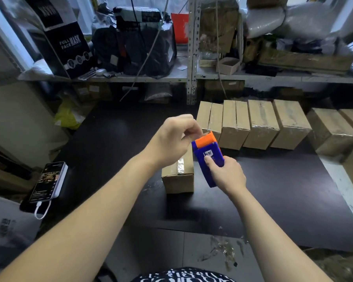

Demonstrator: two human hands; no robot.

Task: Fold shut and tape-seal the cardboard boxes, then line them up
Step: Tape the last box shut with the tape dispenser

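A small cardboard box stands on the black table in front of me, with clear tape along its closed top. My right hand grips a blue tape dispenser with an orange top, held just right of the box. My left hand hovers above the box, its curled fingers pinching at the dispenser's orange end; the tape itself is too thin to make out. A row of taped boxes stands side by side at the back of the table.
More cardboard boxes sit at the right edge. A phone on a power bank with a white cable lies at the left. Cluttered shelves rise behind the table. Tape scraps litter the floor near me.
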